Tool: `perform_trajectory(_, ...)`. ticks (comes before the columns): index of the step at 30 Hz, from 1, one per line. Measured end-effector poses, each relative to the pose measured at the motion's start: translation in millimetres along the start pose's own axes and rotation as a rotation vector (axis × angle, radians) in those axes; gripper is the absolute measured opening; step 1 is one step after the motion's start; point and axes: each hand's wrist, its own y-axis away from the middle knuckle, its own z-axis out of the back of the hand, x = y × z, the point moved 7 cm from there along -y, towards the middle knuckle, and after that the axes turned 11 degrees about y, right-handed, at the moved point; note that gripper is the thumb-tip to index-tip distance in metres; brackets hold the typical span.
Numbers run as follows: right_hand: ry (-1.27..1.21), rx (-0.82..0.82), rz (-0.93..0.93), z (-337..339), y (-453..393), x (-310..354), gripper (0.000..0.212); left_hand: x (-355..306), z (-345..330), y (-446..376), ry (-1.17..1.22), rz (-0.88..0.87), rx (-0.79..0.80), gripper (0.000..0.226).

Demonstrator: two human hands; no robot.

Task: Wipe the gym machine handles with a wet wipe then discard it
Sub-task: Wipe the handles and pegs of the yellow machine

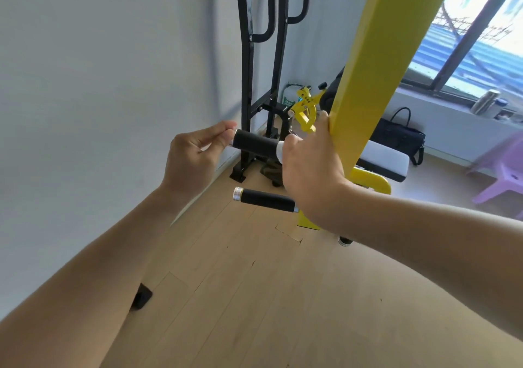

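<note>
While the left hand [195, 152] pinches the free end of the upper handle [256, 143] at mid-frame, the right hand [310, 166] is wrapped round that handle's inner end, where it meets the yellow beam [373, 64]. A sliver of white at the right hand's fingers — the wipe [279, 151] — lies pressed against the black grip; most of it is hidden by the hand. The right thumb rests against the beam's edge.

Just below, a lower handle [266, 200] with a silver end cap juts toward the left, untouched, its inner end hidden behind the right wrist.

The beam runs from the top right down through the centre and blocks much of the machine behind it. In the upper middle a black frame [249, 56] stands against the white wall [99, 70]. Behind the handles sits a yellow bracket [304, 110], and to its right a black-and-white pad [382, 161]. A black bag [402, 135] leans under the window [481, 42] at the right, with a metal can [485, 102] on the sill and a purple stool [503, 175] at the right edge. A small black block [141, 295] lies on the wood floor [254, 297] at lower left — partly behind the left forearm.
</note>
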Motion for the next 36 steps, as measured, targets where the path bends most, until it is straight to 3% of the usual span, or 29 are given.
perform_trajectory(5, -0.247, -0.187, -0.088, 16, -25, 6, 0.035, -1, -4, 2, 0.057, 0.051, -0.014, 0.023)
perform_trajectory(10, -0.439, -0.369, -0.026, 35, -54, 20, 0.042, -1, -1, 1, 0.058, 0.043, 0.023, 0.022)
perform_trajectory(13, -0.374, -0.264, -0.018, 26, -44, 8, 0.032, -2, 4, -4, 0.011, 0.02, -0.01, 0.023)
perform_trajectory(16, -0.015, -0.027, 0.056, 4, -18, 2, 0.044, -1, 2, -4, 0.009, 0.01, -0.007, 0.024)
perform_trajectory(18, 0.116, -0.022, 0.027, -4, -4, -2, 0.04, -1, -1, -1, 0.064, 0.04, -0.003, 0.025)
perform_trajectory(21, -0.03, -0.078, -0.044, -5, -8, -2, 0.033, -3, -6, 2, 0.085, 0.053, -0.018, 0.026)
perform_trajectory(25, -0.304, -0.286, -0.034, 28, -35, 7, 0.044, -5, -7, 5, 0.068, 0.052, -0.016, 0.023)
perform_trajectory(28, -0.397, -0.377, -0.066, 37, -43, 17, 0.033, -5, -2, 6, 0.056, 0.028, -0.023, 0.021)
perform_trajectory(29, -0.376, -0.369, -0.093, 35, -40, 14, 0.028, -3, 0, 7, 0.057, 0.026, -0.046, 0.021)
perform_trajectory(32, -0.16, -0.108, -0.066, 4, -21, 9, 0.031, 0, 3, 6, 0.029, 0.004, -0.084, 0.022)
perform_trajectory(34, 0.105, -0.063, 0.019, -5, 0, 7, 0.031, 0, 1, 6, 0.02, -0.007, -0.088, 0.024)
perform_trajectory(36, 0.19, -0.093, 0.044, -7, 15, 5, 0.029, -1, -2, 11, 0.038, -0.01, -0.103, 0.025)
